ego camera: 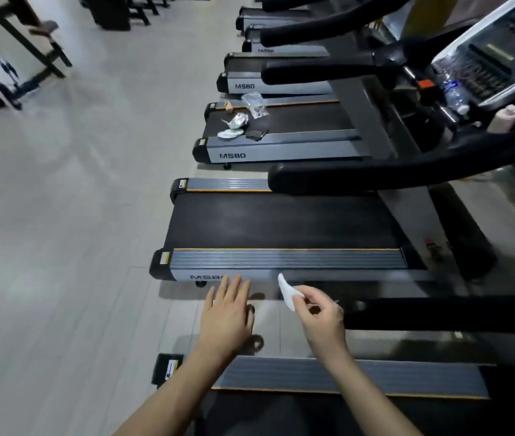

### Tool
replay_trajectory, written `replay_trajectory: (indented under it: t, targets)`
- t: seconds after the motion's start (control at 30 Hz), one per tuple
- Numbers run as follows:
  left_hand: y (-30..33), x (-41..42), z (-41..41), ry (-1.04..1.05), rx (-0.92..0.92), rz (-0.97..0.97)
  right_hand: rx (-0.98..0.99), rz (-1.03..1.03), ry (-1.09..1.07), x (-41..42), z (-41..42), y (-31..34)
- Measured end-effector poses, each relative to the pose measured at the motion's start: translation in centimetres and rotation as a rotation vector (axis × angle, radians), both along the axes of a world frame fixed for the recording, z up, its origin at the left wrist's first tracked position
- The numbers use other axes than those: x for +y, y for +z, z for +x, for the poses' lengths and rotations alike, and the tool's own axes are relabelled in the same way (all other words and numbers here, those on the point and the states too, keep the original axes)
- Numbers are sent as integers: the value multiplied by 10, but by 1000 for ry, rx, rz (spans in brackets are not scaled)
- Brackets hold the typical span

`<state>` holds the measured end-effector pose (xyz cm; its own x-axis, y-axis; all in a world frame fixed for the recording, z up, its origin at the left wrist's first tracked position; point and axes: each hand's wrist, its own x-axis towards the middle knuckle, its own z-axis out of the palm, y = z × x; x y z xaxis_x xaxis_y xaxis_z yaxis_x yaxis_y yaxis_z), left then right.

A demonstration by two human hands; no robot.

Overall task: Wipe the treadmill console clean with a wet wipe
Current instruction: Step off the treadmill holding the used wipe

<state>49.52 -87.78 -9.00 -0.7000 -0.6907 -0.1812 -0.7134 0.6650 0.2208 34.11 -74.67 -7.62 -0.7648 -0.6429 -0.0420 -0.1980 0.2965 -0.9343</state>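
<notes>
My right hand [320, 313] pinches a small white wet wipe [286, 291] between thumb and fingertips, held in the air over the gap between two treadmills. My left hand [226, 313] hovers beside it, fingers straight and spread, holding nothing. A treadmill console [501, 48] with a dark screen and red lights shows at the top right, far from both hands. A black handrail [438, 313] of the nearest treadmill runs just right of my right hand.
A row of MS80 treadmills [281, 221] runs up the right side. One belt farther back carries crumpled foil, a plastic bag and small items [240, 121]. A water bottle [454, 92] sits by the console. Grey tiled floor [77, 215] spreads left, with gym frames at the far left.
</notes>
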Motion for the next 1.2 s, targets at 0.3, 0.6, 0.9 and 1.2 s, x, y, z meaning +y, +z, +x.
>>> replay_trajectory:
  t: [0.3,0.6,0.9,1.2]
  targets:
    - [-80,-105,127,-52,-117,118,-191,278,-42,-97,122,-97]
    - [-234,-139,162,29,-196,199,-283,419,38,-164,149,-241]
    - [-473,-170,136,114,-180,281,-215,551,106,-194,125,-480]
    - [-704,-185,118,66,-178,255,129,736,345,-227,95,-722]
